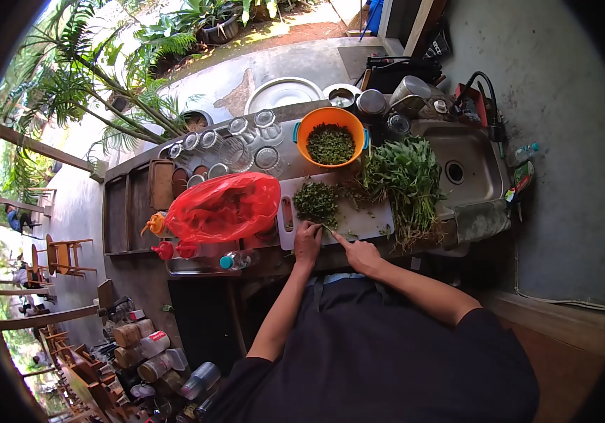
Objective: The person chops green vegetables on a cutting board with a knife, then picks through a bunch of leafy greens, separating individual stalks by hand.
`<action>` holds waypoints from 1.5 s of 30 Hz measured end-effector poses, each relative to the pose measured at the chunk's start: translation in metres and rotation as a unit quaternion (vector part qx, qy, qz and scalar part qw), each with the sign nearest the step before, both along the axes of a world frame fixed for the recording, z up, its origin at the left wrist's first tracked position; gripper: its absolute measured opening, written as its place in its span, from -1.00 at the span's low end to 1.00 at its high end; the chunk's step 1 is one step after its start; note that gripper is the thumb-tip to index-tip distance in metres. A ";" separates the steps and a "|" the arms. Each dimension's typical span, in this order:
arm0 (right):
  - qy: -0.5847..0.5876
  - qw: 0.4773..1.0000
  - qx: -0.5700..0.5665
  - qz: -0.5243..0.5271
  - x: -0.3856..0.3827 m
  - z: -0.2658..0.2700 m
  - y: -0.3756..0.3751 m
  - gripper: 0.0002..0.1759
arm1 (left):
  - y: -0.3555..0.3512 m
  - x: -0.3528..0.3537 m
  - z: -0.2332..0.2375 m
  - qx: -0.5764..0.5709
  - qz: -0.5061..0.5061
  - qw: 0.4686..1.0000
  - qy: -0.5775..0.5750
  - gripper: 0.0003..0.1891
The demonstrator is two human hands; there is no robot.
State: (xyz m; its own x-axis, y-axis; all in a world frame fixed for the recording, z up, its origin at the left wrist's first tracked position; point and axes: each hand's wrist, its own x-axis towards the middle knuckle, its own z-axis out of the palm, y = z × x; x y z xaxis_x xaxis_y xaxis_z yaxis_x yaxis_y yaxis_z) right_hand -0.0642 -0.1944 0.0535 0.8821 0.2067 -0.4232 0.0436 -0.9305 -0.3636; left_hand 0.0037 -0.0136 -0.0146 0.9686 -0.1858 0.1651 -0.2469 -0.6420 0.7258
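A white cutting board (369,225) lies on the counter before me. On it is a heap of chopped leafy greens (316,202), with loose bits scattered to the right. My left hand (307,241) is closed at the near edge of the heap, its curled fingers pinching some greens against the board. In my right hand (363,256) is a knife (330,233), its forefinger stretched along the tool and the tip close to my left fingers; most of the handle is hidden. A big bunch of uncut greens (408,180) with roots rests over the board's right side.
Behind the board stands an orange colander (304,141) of chopped greens. A red plastic bag (225,204) bulges at the left, near several upturned glasses (268,158) and a capped bottle (235,261). At the right is a steel sink (475,144) with a cloth (482,221) on its front edge.
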 end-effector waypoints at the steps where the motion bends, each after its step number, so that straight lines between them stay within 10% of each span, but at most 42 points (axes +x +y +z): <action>1: 0.000 1.000 0.012 0.002 -0.003 -0.003 -0.005 -0.12 | 0.000 0.000 0.000 -0.003 -0.002 1.000 -0.003 -0.88; 45: 0.007 1.000 0.018 0.009 0.002 0.013 -0.006 -0.22 | -0.004 -0.002 -0.004 0.002 0.008 1.000 0.002 -0.91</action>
